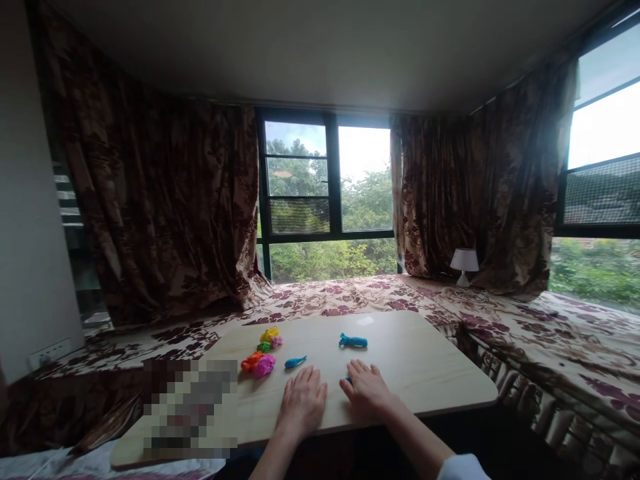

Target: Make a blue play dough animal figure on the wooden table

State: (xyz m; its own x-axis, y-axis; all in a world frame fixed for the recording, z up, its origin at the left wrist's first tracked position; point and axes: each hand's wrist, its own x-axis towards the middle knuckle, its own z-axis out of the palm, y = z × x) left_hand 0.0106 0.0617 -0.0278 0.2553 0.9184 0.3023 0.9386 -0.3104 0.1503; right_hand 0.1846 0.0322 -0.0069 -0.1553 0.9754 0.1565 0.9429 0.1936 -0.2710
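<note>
My left hand [303, 400] lies palm down on the pale wooden table [425, 373], its fingers stretched out and holding nothing. Just beyond its fingertips is a small blue clay piece [295, 362] with a thin, tapering end. My right hand [367, 389] rests flat, fingers extended, over a bit of blue clay [349, 379]; most of that bit is hidden beneath the hand. Farther back lies a blue clay roll [354, 341] with a split, flared left end. To the left sit crumpled lumps of yellow [270, 333], green [264, 347], orange [251, 362] and pink clay [265, 365].
A blurred-out patch [193, 407] covers the table's left part. Around the table runs a ledge with a floral cover [345, 293], bearing a small white lamp [465, 263] at the back right. Patterned curtains [175, 213] flank the windows.
</note>
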